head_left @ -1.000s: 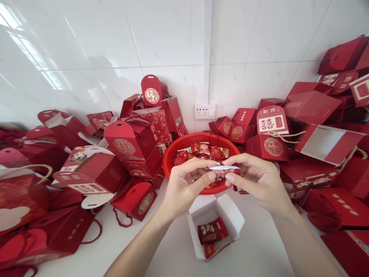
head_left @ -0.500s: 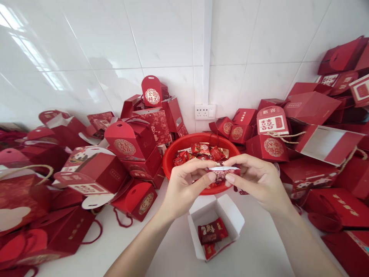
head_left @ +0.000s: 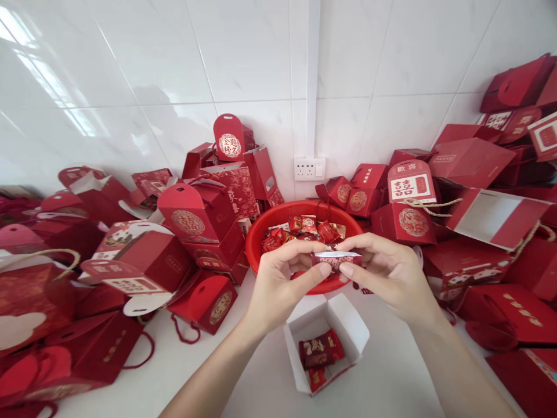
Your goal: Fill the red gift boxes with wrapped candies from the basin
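Observation:
My left hand (head_left: pixel 278 284) and my right hand (head_left: pixel 395 276) pinch a small dark red packet (head_left: pixel 337 260) between thumbs and fingers, one at each end. A whitish strip shows along the packet's upper edge. Behind and partly beneath it is a red plastic basket (head_left: pixel 256 223) holding red and gold wrapped sweets (head_left: pixel 308 224). Nearer to me, an open box with white inner walls (head_left: pixel 350 325) stands between my forearms. Inside that box lie a dark red packet with gold characters (head_left: pixel 321 350) and a brighter red wrapped piece (head_left: pixel 317 378).
Many red gift boxes (head_left: pixel 195 215) are heaped on the left of the white table (head_left: pixel 261 383). More red boxes (head_left: pixel 474 162) are piled on the right. A tiled wall (head_left: pixel 252 52) with a socket (head_left: pixel 310 169) rises behind the basket.

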`<state>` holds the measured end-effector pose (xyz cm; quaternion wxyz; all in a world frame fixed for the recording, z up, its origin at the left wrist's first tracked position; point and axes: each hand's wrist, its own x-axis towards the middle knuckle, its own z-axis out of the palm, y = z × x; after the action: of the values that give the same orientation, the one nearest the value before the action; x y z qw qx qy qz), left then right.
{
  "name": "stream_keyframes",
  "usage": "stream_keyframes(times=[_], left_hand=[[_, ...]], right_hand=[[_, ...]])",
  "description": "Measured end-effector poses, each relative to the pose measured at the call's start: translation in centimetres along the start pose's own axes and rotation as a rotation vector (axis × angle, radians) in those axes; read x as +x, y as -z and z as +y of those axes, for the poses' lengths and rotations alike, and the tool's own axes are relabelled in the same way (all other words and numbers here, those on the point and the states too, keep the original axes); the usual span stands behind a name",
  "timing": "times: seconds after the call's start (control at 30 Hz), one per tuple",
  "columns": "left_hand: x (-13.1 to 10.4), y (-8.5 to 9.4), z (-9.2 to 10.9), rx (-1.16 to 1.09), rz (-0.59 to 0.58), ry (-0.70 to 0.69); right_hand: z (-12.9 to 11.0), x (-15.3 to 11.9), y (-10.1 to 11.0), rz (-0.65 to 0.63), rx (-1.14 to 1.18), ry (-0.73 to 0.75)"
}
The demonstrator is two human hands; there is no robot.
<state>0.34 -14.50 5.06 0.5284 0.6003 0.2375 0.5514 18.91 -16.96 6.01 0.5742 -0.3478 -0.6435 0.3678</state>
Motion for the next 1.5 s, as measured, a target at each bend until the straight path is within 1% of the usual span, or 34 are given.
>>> stream_keyframes(times=[0.4,0.8,1.0,1.5], left_hand=[[-0.16,0.09,-0.25,-0.019,0.005,0.014],[0.11,-0.02,-0.04,-0.151,-0.032,0.045],[0.14,0.07,-0.13,-0.140,-0.009,0.058],[0.17,0.07,-0.24,-0.172,-0.009,0.086]], right_hand=[[-0.24,-0.21,-0.17,0.001,-0.001,-0.002],[-0.31,-0.06,-0.15,0.006,-0.027,-0.013],[-0.41,-0.27,-0.23,0.017,-0.031,-0.002],[-0.45,-0.29,-0.28,0.026,-0.051,-0.012]])
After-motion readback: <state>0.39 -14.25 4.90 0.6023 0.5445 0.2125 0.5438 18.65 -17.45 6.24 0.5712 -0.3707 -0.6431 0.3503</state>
